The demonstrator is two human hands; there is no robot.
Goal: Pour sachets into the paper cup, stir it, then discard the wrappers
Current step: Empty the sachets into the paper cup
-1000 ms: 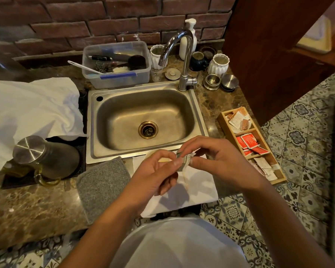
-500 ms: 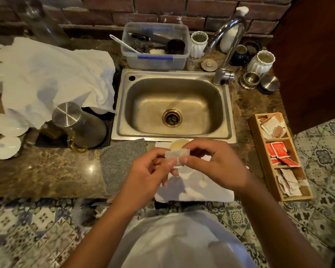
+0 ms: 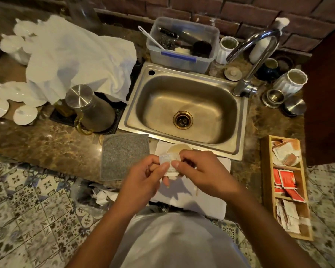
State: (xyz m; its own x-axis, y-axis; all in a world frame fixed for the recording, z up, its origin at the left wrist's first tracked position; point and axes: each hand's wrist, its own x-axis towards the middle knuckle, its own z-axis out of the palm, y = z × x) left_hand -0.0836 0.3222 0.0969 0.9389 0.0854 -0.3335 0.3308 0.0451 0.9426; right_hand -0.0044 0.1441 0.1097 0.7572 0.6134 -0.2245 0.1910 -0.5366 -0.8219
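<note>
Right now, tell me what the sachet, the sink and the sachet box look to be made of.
Sachet: thin white paper or paper-faced film, matte, creasing where both hands pinch it.
Sink: stainless steel, brushed, with soft grey reflections; its drain ring looks brassy.
Box: pale wood, possibly bamboo, unpainted, with flat slat dividers.

Both forearms reaching in from the near edge, left hand [image 3: 143, 176] and right hand [image 3: 201, 171] meeting at centre, thumbs and forefingers pinching a small white paper sachet [image 3: 169, 163] between them.
</note>
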